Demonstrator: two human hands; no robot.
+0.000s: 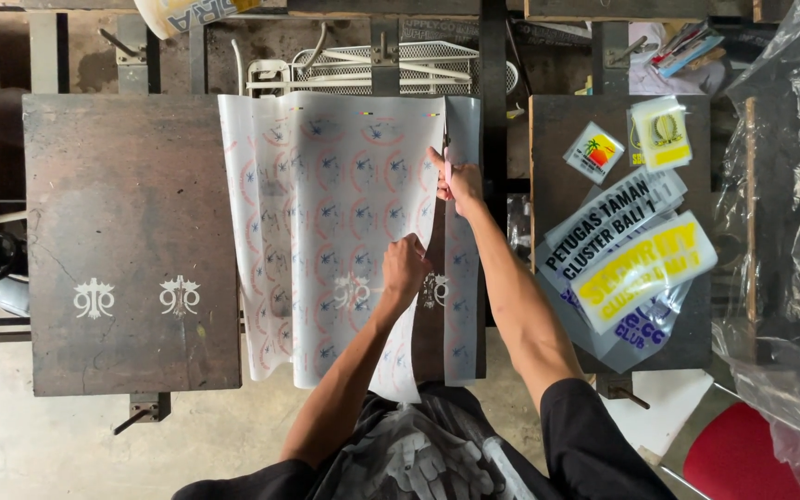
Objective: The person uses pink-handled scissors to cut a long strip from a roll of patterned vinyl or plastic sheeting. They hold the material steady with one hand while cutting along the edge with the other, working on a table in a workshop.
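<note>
Where the view begins at the left, a dark worn square metal platen (131, 241) carries two small white emblem marks and nothing else. To its right, over a second platen, lies the large translucent printed film sheet (335, 241), covered in rows of small red-and-blue round motifs, with its near edge hanging toward the person. The left hand (406, 270) is closed in a fist on the sheet beside a lengthwise cut and pins the broad left portion. The right hand (457, 181), farther off, is closed around a slim cutting tool, probably scissors (446, 157), which is too small to identify with certainty, at the head of the split that frees a narrow right-hand strip (462, 278). Judged from this arrangement, the step in hand is slitting the sheet into strips, with the cut near its far end. The next move would call for steady tension from the pinning hand and a straight line between motif columns. Farther right, a third platen (548, 148) bears a pile of cut transfer films (627, 268), yellow, white and purple, and crumpled clear plastic sheeting (789, 231) hangs at the edge.
</note>
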